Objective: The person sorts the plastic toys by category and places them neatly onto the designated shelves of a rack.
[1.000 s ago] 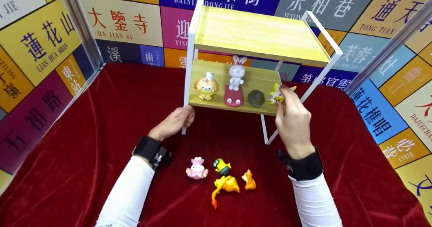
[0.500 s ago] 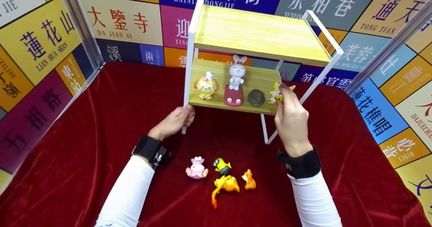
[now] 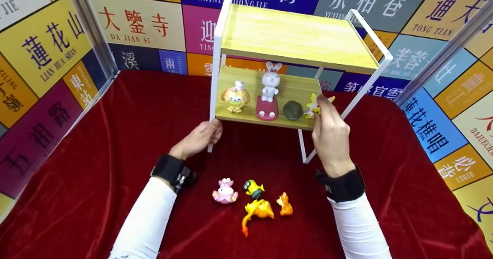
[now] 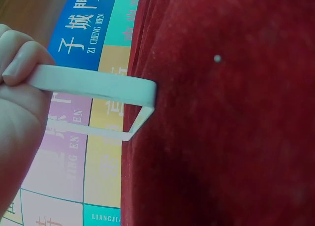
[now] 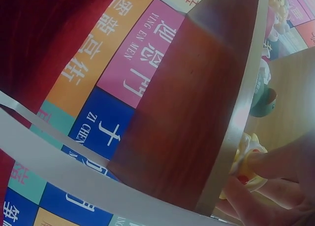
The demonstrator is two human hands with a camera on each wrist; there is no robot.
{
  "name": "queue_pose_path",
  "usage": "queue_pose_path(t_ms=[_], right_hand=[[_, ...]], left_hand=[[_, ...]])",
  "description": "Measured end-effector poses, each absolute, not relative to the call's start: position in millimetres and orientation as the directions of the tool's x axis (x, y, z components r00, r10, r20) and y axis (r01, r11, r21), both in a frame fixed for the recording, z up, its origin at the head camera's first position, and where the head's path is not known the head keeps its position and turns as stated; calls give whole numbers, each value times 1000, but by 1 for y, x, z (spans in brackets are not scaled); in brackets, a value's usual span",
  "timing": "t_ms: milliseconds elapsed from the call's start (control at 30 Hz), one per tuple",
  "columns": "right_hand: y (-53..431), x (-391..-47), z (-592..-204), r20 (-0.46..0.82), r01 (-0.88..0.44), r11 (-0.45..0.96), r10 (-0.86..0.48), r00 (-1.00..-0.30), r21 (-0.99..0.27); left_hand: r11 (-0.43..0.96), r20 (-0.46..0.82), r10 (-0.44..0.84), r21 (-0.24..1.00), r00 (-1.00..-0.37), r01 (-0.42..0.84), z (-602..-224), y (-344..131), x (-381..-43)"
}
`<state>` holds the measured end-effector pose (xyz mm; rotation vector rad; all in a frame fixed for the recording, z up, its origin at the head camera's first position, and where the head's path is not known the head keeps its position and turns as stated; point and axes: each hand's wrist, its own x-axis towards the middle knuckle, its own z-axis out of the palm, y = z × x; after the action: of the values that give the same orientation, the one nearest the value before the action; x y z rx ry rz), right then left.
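Note:
A small two-tier shelf with a yellow wood top (image 3: pixel 296 35) and white metal frame stands on red cloth. My left hand (image 3: pixel 200 136) grips its front left leg (image 4: pixel 93 84), fingers curled round the metal. At the right end of the lower board (image 3: pixel 246 121), my right hand (image 3: pixel 332 136) pinches a yellow and white figurine (image 3: pixel 312 107), partly hidden by the fingers. Left of it on that board are a dark green duck-like figure (image 3: pixel 292 110), a white rabbit figurine on a red base (image 3: pixel 270 86), and a yellow lion-like figurine (image 3: pixel 235 97).
On the red cloth (image 3: pixel 115 143) before the shelf lie a pink figure (image 3: pixel 225 191), a yellow and green figure (image 3: pixel 253 189), an orange-yellow figure with a long tail (image 3: pixel 260 209) and a small orange animal (image 3: pixel 284 204). Sign-printed walls (image 3: pixel 142 22) rise behind and beside.
My right hand has shifted slightly left with the yellow and white figurine between its fingers. My left hand keeps its grip on the shelf leg. The loose figures lie as before.

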<state>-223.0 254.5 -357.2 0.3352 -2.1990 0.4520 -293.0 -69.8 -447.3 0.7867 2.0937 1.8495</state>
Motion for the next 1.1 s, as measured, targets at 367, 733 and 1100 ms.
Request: queue_pose_path(t_ms=[367, 733, 1100], right_hand=[[254, -223, -358, 788, -378, 903, -78, -611, -204], [253, -223, -359, 793, -369, 909, -75, -605, -195], [251, -223, -359, 797, -365, 910, -71, -600, -194]], left_hand=[[67, 177, 533, 966, -827, 250, -448, -71, -293], [40, 188, 541, 968, -820, 248, -449, -70, -293], [13, 190, 556, 971, -810, 237, -447, -71, -293]])
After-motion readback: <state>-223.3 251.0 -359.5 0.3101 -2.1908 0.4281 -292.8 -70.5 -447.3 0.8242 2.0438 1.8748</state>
